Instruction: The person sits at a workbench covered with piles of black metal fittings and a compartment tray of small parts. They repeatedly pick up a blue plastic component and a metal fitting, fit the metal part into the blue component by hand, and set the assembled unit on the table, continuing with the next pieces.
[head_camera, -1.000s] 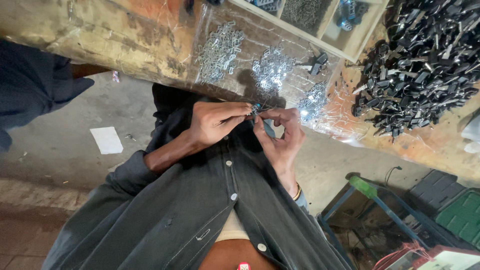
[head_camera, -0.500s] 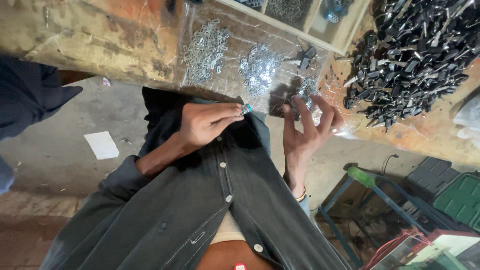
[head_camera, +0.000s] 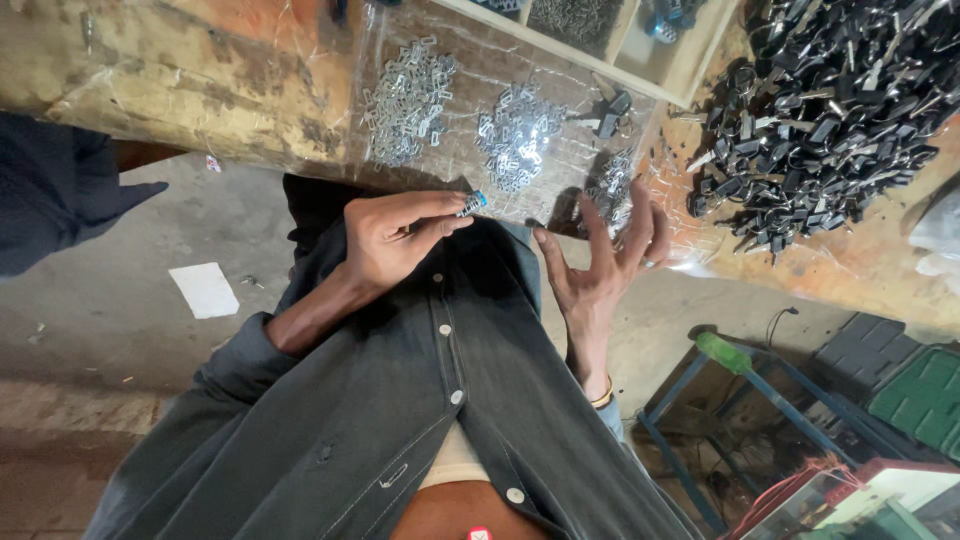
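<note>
1. Head view: my hands have come apart. A second ago both worked together on one small piece; now only my left hand (head_camera: 395, 240) has it, and my right hand (head_camera: 610, 262) has pulled off toward the bench edge.
2. Left grip: thumb and fingertips pressed together, pinching a small metal part with a blue tip (head_camera: 471, 204), held just off the near edge of the bench (head_camera: 160, 75).
3. Right grip: fingers spread, empty, hovering at the edge of the clear plastic sheet (head_camera: 470, 70).
4. I judge the joint work on this piece is over.
5. On the sheet: two heaps of silver clips (head_camera: 408, 98), one smaller near my right hand.
6. Far right end: black keys pile (head_camera: 820, 120).
7. Far edge: wooden tray (head_camera: 690, 70) with compartments.
8. White paper scrap (head_camera: 205, 289) on the floor; no readable labels.
</note>
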